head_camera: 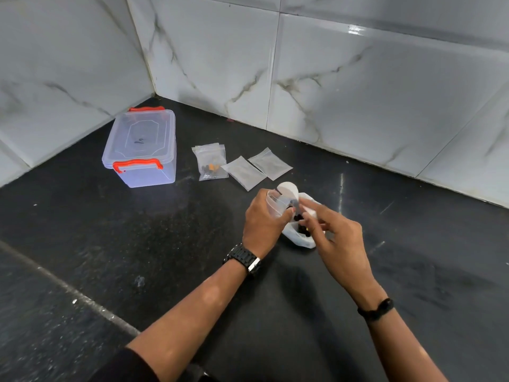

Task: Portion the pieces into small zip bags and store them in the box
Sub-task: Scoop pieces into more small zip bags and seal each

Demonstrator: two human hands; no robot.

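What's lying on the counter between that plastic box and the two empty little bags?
In the head view, a small zip bag already holding dark and orange pieces lies between the lidded box and the two empty bags, apparently stacked on other bags.

One clear storage box [140, 150] with two red latches stands on the tabletop [110, 244]. Right of the box lie three zip bags: one filled bag [211, 162] and two empty bags [243, 172] [270, 163]. Farther right of the box, one white container [301, 238] holds dark pieces, too small to count.
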